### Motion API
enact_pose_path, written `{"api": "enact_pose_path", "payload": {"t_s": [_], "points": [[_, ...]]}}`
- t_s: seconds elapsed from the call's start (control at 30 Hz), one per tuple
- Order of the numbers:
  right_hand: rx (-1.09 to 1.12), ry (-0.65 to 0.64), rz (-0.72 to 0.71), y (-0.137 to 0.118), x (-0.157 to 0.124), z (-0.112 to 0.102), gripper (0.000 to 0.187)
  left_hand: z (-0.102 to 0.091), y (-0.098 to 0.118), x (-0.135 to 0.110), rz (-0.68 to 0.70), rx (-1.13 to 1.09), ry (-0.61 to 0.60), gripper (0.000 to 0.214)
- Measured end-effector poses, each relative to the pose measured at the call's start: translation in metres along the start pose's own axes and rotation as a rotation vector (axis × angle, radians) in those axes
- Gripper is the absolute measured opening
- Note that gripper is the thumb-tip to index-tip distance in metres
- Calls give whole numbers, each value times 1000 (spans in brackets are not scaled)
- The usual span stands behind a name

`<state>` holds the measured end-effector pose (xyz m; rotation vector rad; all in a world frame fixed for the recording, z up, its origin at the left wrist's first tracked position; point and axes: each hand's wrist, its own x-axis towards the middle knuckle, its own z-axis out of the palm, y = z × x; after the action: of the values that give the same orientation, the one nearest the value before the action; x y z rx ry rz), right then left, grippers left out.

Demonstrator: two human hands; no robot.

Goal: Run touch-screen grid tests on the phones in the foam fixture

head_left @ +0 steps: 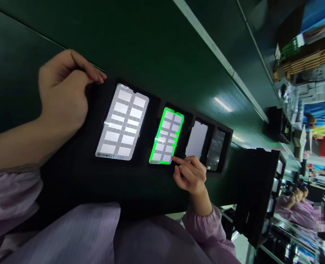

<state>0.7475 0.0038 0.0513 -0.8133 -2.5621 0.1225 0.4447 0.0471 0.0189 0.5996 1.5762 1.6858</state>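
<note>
A black tray (155, 126) lies on the dark green table with several phones in a row of slots. My left hand (64, 88) is closed at its far left corner, fingers curled over the edge. Nearest that hand is a larger phone (121, 124), lit with white blocks on grey. My right hand (191, 174) holds nothing; its index finger is stretched out to the lower right edge of a second phone (166, 137), whose screen has a bright green border. Beyond are a phone with a plain pale screen (197, 139), partly behind my fingers, and a dark phone (216, 150).
A pale metal strip (209, 40) crosses the green table (151, 44) beyond the tray. Stacked black trays (257, 190) stand at the right. Farther right, a person in a pink-purple sleeve (294, 209) sits near racks, and cardboard (311, 62) is piled at upper right.
</note>
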Motion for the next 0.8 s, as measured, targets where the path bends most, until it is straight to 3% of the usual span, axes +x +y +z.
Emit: {"api": "enact_pose_path", "payload": {"t_s": [0.47, 0.67, 0.8], "points": [[86, 3, -35, -2, -5, 2, 31, 0, 2, 1, 42, 3, 16, 37], [115, 26, -26, -4, -3, 2, 31, 4, 14, -1, -69, 68, 43, 41], [123, 21, -18, -5, -2, 2, 32, 3, 16, -2, -71, 28, 20, 41]]}}
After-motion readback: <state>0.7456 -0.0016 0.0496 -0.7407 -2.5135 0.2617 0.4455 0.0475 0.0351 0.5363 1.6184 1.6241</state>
